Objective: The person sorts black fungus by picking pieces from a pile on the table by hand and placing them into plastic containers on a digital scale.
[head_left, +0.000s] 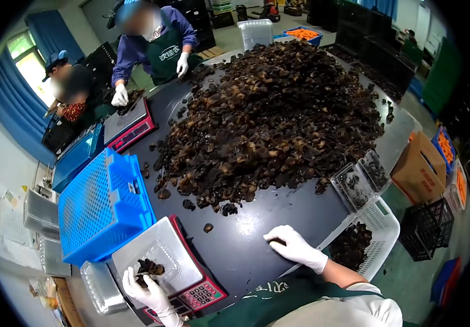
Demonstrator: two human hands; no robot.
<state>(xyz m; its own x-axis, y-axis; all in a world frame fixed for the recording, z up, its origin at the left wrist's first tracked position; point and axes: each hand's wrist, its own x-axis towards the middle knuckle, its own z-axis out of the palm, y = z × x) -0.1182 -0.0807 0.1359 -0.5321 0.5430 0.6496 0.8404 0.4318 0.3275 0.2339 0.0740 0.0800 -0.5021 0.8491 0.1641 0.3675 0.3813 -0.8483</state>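
One small clump of dark fungus [154,267] sits at about seven o'clock in our view, over a clear tray [173,262] on the scale [158,237]. Our left hand [146,290] appears to grasp that clump lightly between thumb and fingers, while our right hand [295,246] rests at five o'clock on the desk [246,220], loosely curled and holding nothing we can see. The large heap [278,109] lies toward one o'clock, and a white basket [392,231] with more dark pieces stands at four. We judge the step in hand to be portioning by weight; we cannot read the scale's display. The next move seems to call for settling the clump inside the tray, then lifting our fingers away so they add no load.
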